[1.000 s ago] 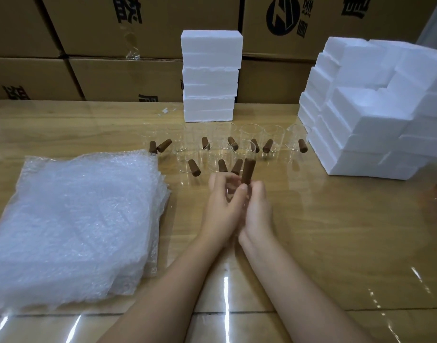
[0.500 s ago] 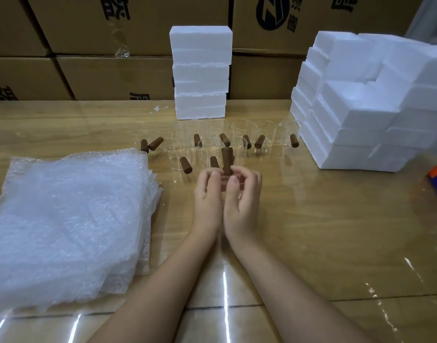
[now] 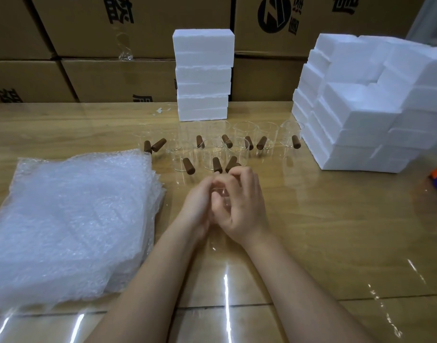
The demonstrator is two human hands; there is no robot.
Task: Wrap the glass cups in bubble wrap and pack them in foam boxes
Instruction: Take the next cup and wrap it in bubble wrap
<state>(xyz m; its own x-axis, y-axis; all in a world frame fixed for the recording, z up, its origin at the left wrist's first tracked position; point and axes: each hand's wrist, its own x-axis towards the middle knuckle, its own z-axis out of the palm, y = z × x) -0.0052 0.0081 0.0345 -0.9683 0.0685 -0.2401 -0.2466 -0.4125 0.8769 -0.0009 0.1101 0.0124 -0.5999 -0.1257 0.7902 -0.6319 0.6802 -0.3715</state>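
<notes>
Held: glass cup [image 3: 221, 197], enclosed between curled left hand [image 3: 197, 206] and right hand [image 3: 244, 209].

light: bright, overhead | glare: streaks on table [image 3: 336, 231] | edges: wide-angle warp

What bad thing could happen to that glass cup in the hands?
The glass cup is bare, held between the left hand and right hand over the hard table; it might slip and crack. The hands are also close to the standing cups, so a careless move could knock them together.
</notes>
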